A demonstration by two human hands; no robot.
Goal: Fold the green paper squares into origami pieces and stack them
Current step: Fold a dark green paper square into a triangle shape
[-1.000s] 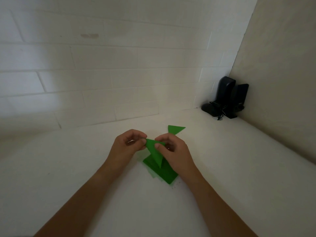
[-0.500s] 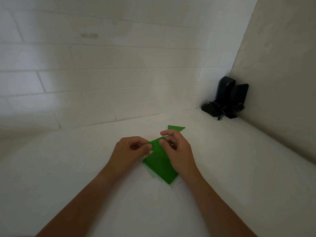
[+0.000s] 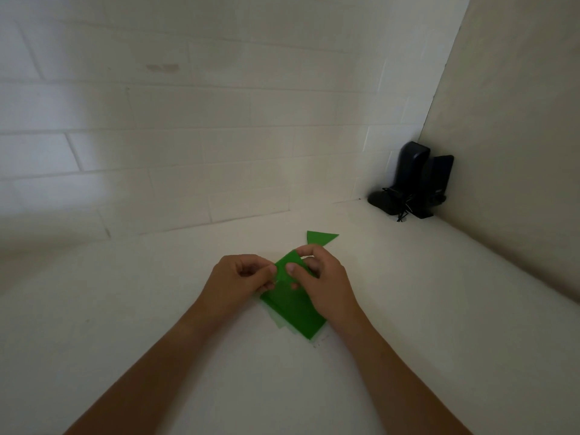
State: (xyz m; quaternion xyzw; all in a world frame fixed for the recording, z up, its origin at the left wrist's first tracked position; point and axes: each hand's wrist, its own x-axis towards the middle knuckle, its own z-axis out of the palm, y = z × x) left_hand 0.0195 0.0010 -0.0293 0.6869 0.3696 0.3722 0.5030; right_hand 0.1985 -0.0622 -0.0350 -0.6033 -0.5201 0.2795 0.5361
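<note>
Pinching 1 green paper square (image 3: 290, 271) between them, 2 bare hands work at the middle of the white table (image 3: 157, 309): the left hand (image 3: 238, 281) grips its left edge with curled fingers, the right hand (image 3: 323, 282) holds its upper part between thumb and forefinger. Beneath lies 1 stack of flat green paper sheets (image 3: 295, 312); their number cannot be told. 1 folded green paper triangle (image 3: 320, 238) lies just beyond the right hand. 2 black upright speakers (image 3: 417, 177) stand in the far right corner

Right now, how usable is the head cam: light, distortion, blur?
Head view: dim, with vignetted corners; wide-angle bends the wall tiles; left hand, right hand and green paper square fairly sharp; black device in the corner lacks detail.
</note>
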